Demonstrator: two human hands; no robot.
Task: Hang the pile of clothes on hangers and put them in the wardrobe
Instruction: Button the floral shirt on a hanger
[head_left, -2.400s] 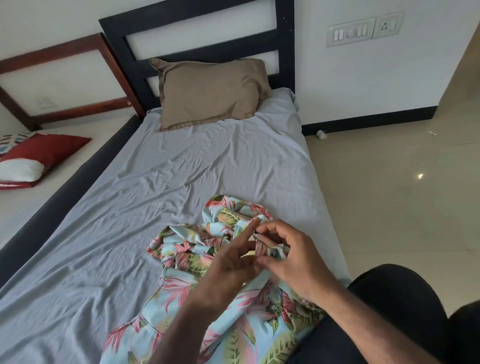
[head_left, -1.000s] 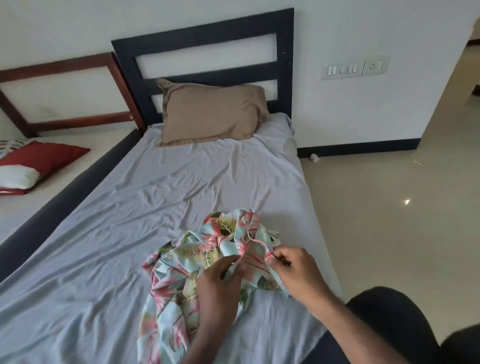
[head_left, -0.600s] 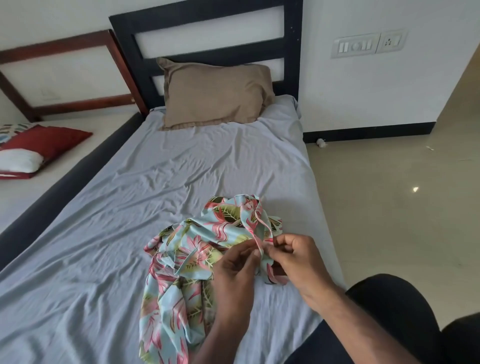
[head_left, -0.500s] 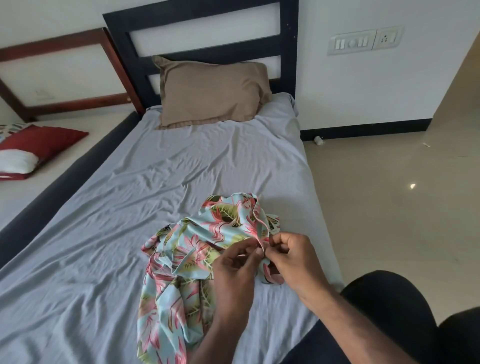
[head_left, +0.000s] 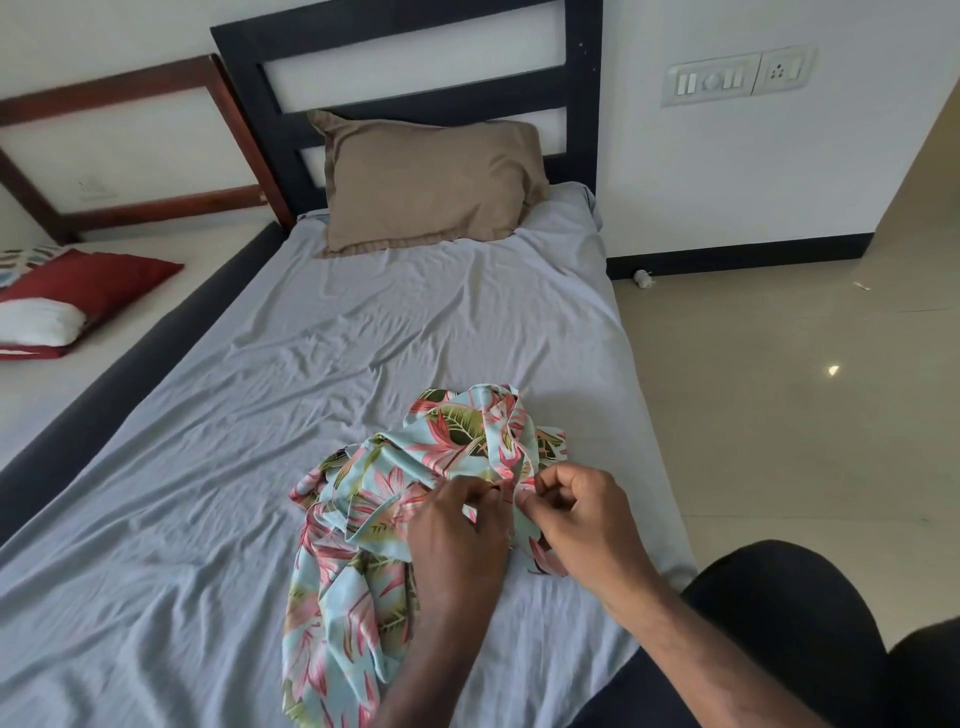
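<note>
- Grey sheet (head_left: 363, 338) carries my floral garment (head_left: 363, 519), crumpled at its near right side.
- Left hand (head_left: 457, 530) and right hand (head_left: 576, 514) pinch its narrow strap between curled fingertips (nearly touching).
- Brown pillow (head_left: 426, 176) lies beyond.

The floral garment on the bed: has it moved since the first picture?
Yes. The floral garment has been drawn left, away from the bed's right edge, baring sheet there; both hands now pinch it.
</note>
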